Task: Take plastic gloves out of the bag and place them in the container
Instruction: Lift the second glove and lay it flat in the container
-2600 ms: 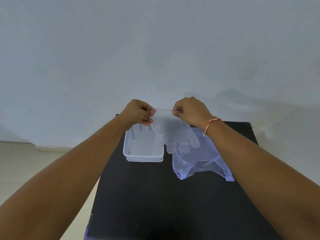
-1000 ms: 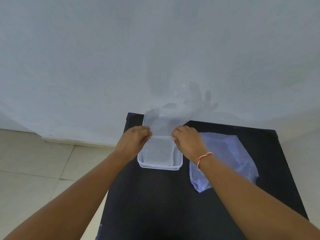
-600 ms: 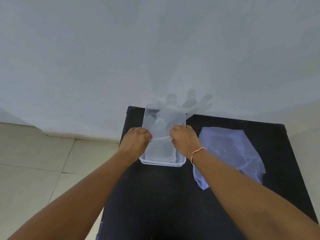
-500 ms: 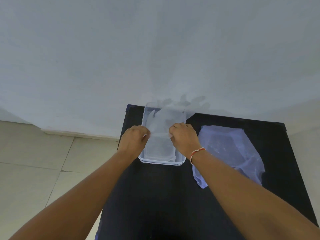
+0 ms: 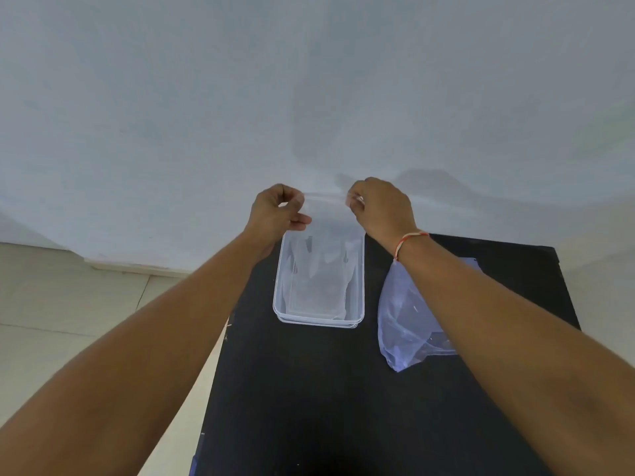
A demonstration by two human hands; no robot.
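Observation:
A clear plastic glove [image 5: 324, 231] hangs by its cuff between my two hands, above the far end of the container. My left hand [image 5: 277, 211] pinches the cuff's left corner and my right hand [image 5: 379, 207] pinches the right corner. The glove's lower part reaches down into the clear rectangular container [image 5: 360, 297], which stands on the black table [image 5: 309, 389]. More thin plastic lies inside the container. The pale blue plastic bag [image 5: 405, 324] lies flat on the table to the right of the container, partly under my right forearm.
A white wall rises directly behind the table. The table's left edge drops to a light tiled floor [image 5: 68, 304]. A red and white thread band is on my right wrist [image 5: 409, 239].
Both hands have risen from the container's near rim to well above its far end, lifting the glove by its cuff. The glove now hangs down instead of standing up behind the hands.

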